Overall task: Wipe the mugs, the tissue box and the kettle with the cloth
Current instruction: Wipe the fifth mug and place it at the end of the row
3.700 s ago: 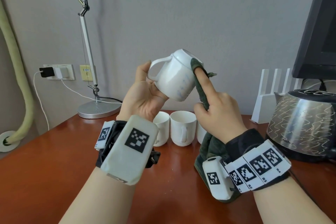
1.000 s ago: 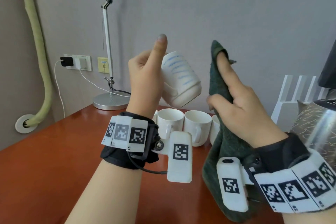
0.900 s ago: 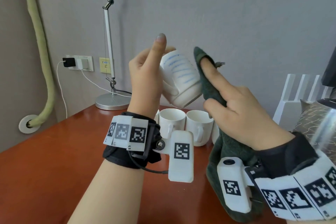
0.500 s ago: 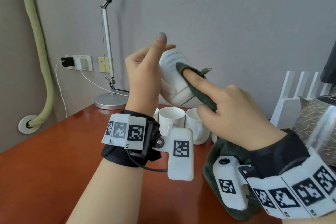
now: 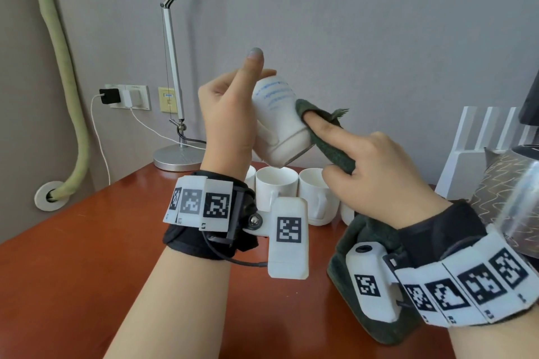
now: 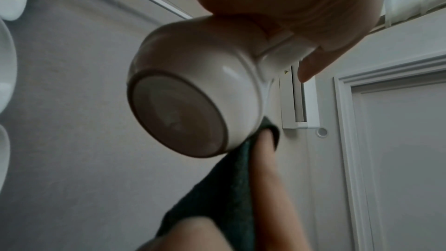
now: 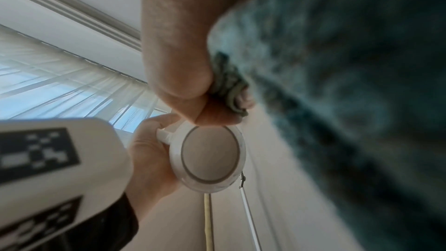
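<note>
My left hand (image 5: 230, 114) holds a white mug (image 5: 278, 122) with blue lettering up in the air, tilted, gripping it by the handle side. The mug's underside (image 6: 176, 115) faces the left wrist camera. My right hand (image 5: 376, 175) grips a dark green cloth (image 5: 326, 134) and presses it against the mug's side with the extended index finger; the rest of the cloth (image 5: 350, 265) hangs below the wrist. Several more white mugs (image 5: 277, 188) stand on the table behind my wrists. The steel kettle (image 5: 507, 192) sits at the right edge. No tissue box is in view.
A red-brown wooden table (image 5: 73, 256) fills the foreground. A desk lamp base (image 5: 178, 157) stands at the back left by the wall sockets (image 5: 125, 96). A white rack (image 5: 478, 154) stands behind the kettle.
The cloth-covered index finger has swung left and down from beside the mug onto its side, rubbing toward the rim. The left hand keeps the mug held in place.
</note>
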Demonstrator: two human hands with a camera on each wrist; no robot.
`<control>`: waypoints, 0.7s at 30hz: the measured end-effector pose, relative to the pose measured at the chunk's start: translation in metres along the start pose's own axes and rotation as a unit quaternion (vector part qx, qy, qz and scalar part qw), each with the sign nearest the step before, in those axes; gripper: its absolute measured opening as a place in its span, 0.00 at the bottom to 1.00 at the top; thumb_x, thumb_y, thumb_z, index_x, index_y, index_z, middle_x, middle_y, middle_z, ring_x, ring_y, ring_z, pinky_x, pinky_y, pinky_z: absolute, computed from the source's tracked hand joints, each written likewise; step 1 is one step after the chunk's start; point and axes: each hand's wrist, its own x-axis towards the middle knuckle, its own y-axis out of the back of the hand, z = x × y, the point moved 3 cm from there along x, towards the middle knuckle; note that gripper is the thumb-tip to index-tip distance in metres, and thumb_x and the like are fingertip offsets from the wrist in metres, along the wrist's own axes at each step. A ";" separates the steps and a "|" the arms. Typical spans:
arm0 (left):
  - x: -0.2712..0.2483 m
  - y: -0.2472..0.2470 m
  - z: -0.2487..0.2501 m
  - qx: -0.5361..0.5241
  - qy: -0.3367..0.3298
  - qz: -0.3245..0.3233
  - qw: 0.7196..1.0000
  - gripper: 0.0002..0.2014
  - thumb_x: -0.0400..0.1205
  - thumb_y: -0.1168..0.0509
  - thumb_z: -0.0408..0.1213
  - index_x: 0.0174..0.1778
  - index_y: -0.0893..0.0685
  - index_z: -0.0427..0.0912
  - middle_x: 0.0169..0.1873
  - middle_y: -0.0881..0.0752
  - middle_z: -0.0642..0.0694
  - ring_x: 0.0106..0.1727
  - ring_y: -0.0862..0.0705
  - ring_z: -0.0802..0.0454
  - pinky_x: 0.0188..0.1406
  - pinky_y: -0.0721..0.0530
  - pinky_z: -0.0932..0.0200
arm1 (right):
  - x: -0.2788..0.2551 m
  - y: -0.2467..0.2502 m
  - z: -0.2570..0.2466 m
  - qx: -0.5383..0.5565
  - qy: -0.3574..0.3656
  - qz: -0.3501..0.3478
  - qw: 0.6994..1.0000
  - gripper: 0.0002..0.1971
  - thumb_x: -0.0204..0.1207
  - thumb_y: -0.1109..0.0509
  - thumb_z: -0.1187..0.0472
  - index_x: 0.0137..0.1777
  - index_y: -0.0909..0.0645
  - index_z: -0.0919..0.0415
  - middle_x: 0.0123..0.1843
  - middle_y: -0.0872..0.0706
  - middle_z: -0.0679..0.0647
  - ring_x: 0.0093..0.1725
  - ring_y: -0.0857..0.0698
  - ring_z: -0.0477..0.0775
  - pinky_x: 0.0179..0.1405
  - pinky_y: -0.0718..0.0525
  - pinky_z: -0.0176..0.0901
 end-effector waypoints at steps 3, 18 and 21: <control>-0.001 -0.002 -0.002 0.014 0.005 -0.006 1.000 0.15 0.77 0.29 0.44 0.34 0.11 0.34 0.25 0.17 0.42 0.33 0.18 0.45 0.37 0.19 0.53 | 0.000 -0.007 -0.006 0.015 0.033 -0.009 0.999 0.38 0.64 0.41 0.60 0.76 0.35 0.34 0.20 0.27 0.46 0.19 0.32 0.49 0.22 0.35 0.35; -0.009 -0.011 -0.006 0.077 0.005 -0.074 0.994 0.17 0.76 0.28 0.50 0.30 0.11 0.39 0.29 0.20 0.37 0.33 0.19 0.46 0.38 0.22 0.50 | -0.001 -0.005 -0.016 0.002 0.017 -0.008 1.000 0.37 0.63 0.42 0.60 0.74 0.31 0.32 0.21 0.31 0.40 0.20 0.34 0.41 0.25 0.32 0.37; -0.013 -0.016 -0.006 0.091 0.004 -0.098 0.991 0.17 0.76 0.29 0.51 0.30 0.11 0.40 0.30 0.20 0.36 0.35 0.20 0.46 0.40 0.24 0.50 | 0.001 0.003 -0.015 -0.031 -0.001 0.008 1.000 0.38 0.64 0.43 0.60 0.76 0.34 0.31 0.19 0.36 0.39 0.20 0.35 0.42 0.24 0.33 0.37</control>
